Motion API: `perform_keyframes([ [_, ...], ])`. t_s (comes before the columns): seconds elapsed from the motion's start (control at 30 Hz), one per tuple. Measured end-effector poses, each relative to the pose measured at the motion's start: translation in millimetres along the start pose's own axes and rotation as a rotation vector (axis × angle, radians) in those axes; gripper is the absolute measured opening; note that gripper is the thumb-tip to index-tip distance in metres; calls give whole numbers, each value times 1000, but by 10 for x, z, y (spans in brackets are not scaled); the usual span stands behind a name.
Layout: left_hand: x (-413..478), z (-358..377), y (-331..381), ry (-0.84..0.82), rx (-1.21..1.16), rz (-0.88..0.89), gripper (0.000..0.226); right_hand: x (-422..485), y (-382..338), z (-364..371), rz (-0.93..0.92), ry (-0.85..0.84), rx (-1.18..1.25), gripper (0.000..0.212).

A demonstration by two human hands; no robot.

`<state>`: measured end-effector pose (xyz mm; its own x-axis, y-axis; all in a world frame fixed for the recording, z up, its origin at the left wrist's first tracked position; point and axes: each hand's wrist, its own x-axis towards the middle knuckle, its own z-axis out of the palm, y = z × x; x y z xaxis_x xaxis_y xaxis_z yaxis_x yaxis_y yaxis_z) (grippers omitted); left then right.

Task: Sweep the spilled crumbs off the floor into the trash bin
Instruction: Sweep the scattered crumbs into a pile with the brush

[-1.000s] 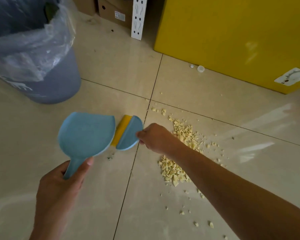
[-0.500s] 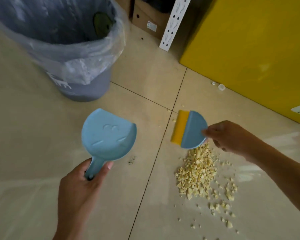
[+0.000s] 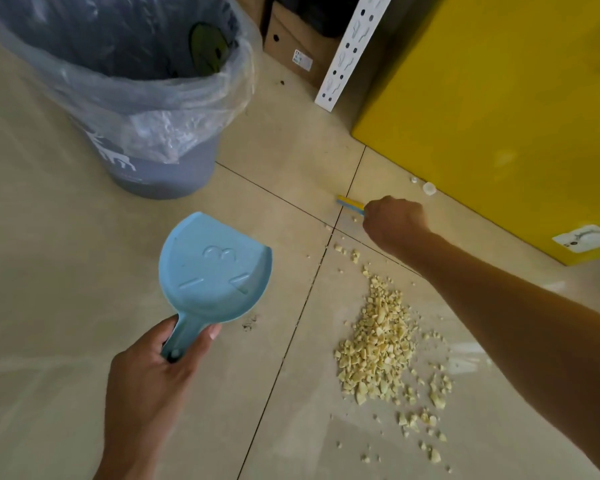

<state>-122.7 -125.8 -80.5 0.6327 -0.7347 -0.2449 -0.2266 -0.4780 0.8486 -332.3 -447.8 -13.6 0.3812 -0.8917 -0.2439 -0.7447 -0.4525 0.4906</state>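
Observation:
A pile of pale yellow crumbs lies on the beige tile floor, with loose bits scattered around it. My left hand grips the handle of a light blue dustpan, held above the floor left of the pile. My right hand is closed on a small blue and yellow brush, of which only a thin edge shows, low over the floor beyond the pile's far end. The grey trash bin with a clear plastic liner stands at the upper left.
A large yellow cabinet fills the upper right, with a white bottle cap on the floor at its foot. A white perforated rail and a cardboard box stand behind the bin.
My right hand has carried the brush away from the dustpan to the far end of the crumb pile and turned it edge-on. The view has shifted toward the bin.

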Motion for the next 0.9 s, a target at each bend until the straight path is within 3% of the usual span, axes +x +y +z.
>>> perform_keyframes([
  [0.17, 7, -1, -13, -12, -14, -10, 43, -593, -301, 103, -230, 24, -151, 16],
  [0.4, -1, 31, 16, -29, -20, 20, 54, -1520, 226, 283, -378, -67, -81, 17],
  [0.57, -17, 31, 46, -32, -28, 26, 48, -1688, 556, 207, -301, 43, 145, 27],
  [0.67, -34, 61, 50, -37, -14, 24, 47, -1318, 550, 140, -205, 159, 80, 31],
  [0.77, -55, 67, 81, -50, 21, 43, 62, -793, 403, 191, -104, 207, 16, 33],
  [0.9, -67, 69, 95, -42, 37, 43, 65, -398, 245, 255, -118, 237, -38, 34],
])
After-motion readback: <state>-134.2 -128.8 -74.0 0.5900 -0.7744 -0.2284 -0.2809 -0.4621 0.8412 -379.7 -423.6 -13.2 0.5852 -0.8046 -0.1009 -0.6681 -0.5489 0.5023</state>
